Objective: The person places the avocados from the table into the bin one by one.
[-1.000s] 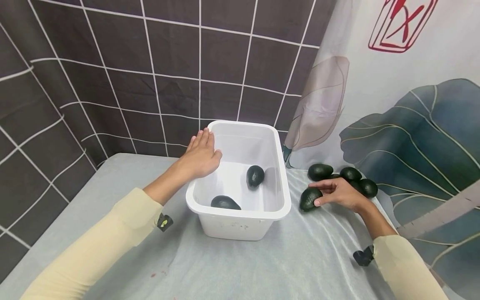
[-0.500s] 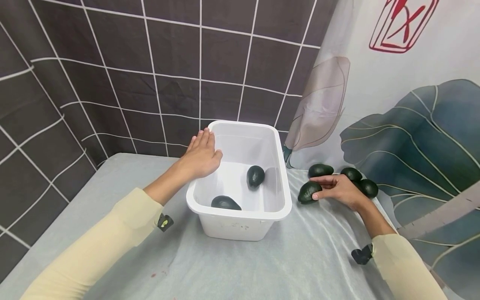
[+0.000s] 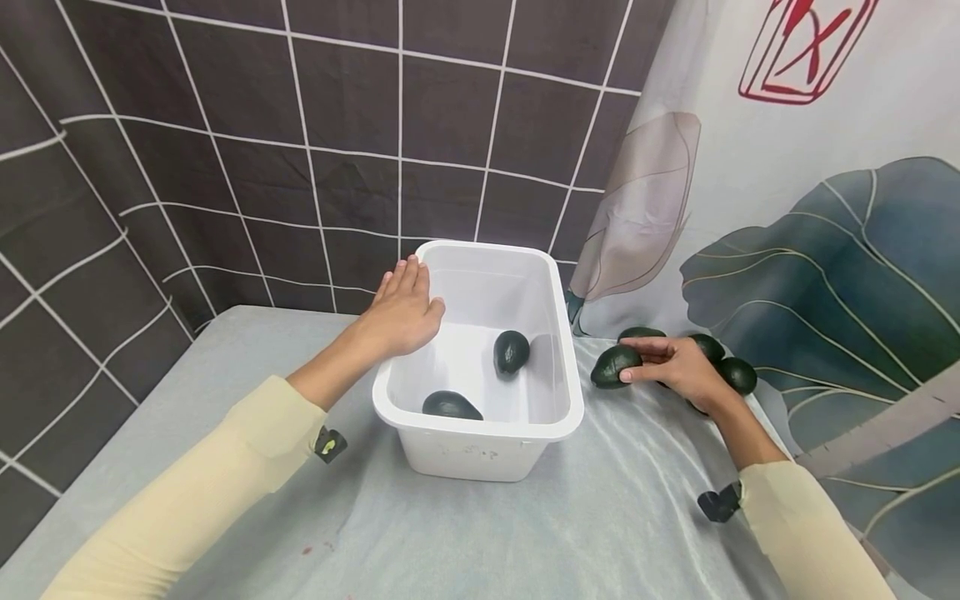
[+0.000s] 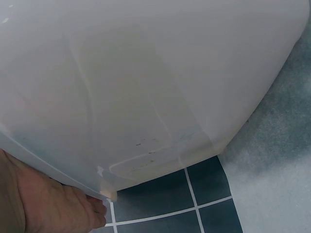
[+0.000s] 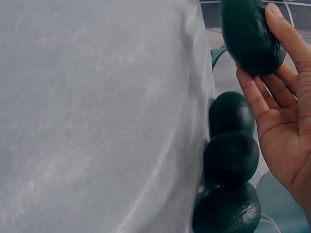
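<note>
My right hand [image 3: 678,371] pinches a dark green avocado [image 3: 616,367] between thumb and fingers, right of the white tub [image 3: 480,430]. In the right wrist view the held avocado [image 5: 252,36] is raised above the cloth, thumb on one side and fingers underneath. My left hand [image 3: 403,310] rests with straight fingers on the tub's left rim; the left wrist view shows the fingers along the rim's edge. Inside the tub lie two avocados, one near the right wall [image 3: 512,352] and one by the front wall [image 3: 452,406], partly hidden by the rim.
More avocados [image 3: 737,376] lie in a group behind and beside my right hand, partly covered by it. Pale grey-blue cloth [image 3: 360,517] covers the table. A dark tiled-pattern curtain [image 3: 337,167] hangs behind the tub, and a leaf-print curtain [image 3: 847,250] hangs at the right.
My right hand has lifted the avocado and moved it slightly up and to the left, away from its earlier spot. The left hand and the tub have stayed in place.
</note>
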`<state>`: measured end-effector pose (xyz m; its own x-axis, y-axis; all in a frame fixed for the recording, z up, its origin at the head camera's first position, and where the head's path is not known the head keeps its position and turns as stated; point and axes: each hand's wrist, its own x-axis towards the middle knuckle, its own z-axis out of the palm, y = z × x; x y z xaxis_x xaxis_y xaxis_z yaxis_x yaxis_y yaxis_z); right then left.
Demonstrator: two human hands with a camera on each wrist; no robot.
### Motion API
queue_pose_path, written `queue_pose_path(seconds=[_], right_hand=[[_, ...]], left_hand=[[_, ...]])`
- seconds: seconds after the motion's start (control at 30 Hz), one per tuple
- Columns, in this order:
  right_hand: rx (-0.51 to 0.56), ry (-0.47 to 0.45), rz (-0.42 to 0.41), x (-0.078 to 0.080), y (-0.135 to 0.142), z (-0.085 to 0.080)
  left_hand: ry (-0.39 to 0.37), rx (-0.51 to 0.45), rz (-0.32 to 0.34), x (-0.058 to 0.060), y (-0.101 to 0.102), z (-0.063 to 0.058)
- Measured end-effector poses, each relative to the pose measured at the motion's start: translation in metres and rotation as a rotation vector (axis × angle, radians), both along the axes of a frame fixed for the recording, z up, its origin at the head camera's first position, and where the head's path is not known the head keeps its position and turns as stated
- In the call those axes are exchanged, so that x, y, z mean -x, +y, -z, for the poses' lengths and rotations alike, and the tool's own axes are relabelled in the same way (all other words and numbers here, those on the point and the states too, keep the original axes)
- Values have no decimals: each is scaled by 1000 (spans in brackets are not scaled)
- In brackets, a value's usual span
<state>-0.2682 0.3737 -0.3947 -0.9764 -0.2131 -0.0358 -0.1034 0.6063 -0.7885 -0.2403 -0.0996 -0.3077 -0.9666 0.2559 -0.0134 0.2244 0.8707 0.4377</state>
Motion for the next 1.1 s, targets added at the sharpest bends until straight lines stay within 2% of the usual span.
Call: queue_pose_path(seconds=[0.53,0.7,1.1], right_hand=[[-25,30,51,4,-12,-12],[5,56,71,6,-12,-12],[-14,95,114,4,-22,-24]], left_hand=[[-2,-4,-1,1,0,1],[3,-4,2,1,-1,1],[-6,-8,7,1,-1,0]])
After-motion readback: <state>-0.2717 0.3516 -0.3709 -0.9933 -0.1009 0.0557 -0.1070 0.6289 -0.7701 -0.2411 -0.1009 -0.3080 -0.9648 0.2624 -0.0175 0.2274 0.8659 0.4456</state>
